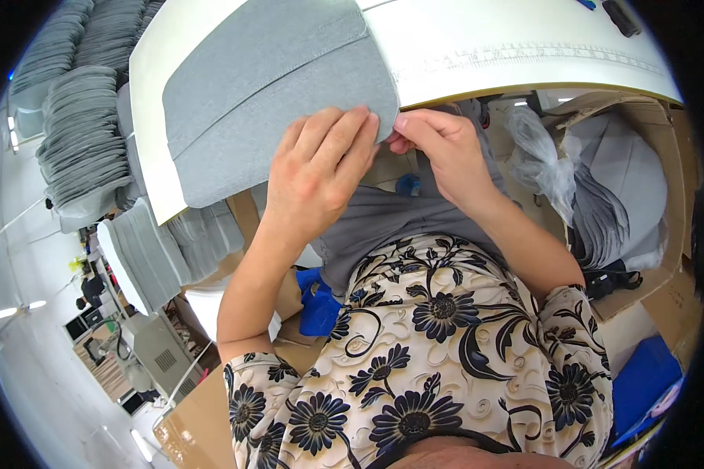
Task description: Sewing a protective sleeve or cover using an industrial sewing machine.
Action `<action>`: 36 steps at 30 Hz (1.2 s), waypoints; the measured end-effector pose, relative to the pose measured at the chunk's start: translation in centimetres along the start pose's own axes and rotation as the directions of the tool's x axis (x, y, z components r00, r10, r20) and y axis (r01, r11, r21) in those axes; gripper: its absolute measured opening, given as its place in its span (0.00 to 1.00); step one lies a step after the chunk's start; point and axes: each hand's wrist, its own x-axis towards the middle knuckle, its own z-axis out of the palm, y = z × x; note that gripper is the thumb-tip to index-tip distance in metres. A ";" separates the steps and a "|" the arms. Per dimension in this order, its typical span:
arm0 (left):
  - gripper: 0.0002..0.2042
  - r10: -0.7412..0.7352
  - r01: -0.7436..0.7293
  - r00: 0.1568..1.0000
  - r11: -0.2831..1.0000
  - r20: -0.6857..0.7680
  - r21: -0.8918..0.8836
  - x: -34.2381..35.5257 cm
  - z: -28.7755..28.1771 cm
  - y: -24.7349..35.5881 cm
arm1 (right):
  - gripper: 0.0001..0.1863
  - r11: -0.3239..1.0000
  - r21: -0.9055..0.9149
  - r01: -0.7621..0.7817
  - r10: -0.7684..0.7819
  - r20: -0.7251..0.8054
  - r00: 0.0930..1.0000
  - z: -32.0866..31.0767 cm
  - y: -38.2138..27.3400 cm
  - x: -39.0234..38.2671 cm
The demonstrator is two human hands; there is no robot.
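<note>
A grey fabric piece (266,86) with a stitched band lies on the white table (485,47) and hangs over its near edge. My left hand (321,176) rests flat on the fabric's lower right corner, fingers together. My right hand (438,148) pinches the same corner at the table's edge, thumb and fingers closed on the cloth. More grey fabric (391,223) lies in my lap below both hands.
Stacks of grey fabric pieces (82,141) stand at the left, with more (145,254) lower down. An open cardboard box (657,203) at the right holds grey pieces and a clear plastic bag (540,156). A printed ruler (524,56) runs along the table. A blue bag (317,301) sits below.
</note>
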 end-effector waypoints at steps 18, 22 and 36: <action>0.13 -0.138 0.120 0.990 0.953 -0.044 -0.277 0.5 -0.1 -1.0 | 0.15 -0.160 -0.556 0.815 -0.469 0.770 0.433 -2.5 -5.2 3.0; 0.12 -0.128 0.122 0.991 0.984 -0.038 -0.128 4.3 0.6 -3.6 | 0.15 -0.224 -0.459 0.860 -0.404 0.847 0.347 -2.7 -6.2 3.6; 0.14 -0.046 0.047 0.999 0.990 0.015 -0.136 5.4 2.4 -6.2 | 0.16 -0.208 -0.394 0.895 -0.294 0.898 0.327 -2.1 -7.8 2.9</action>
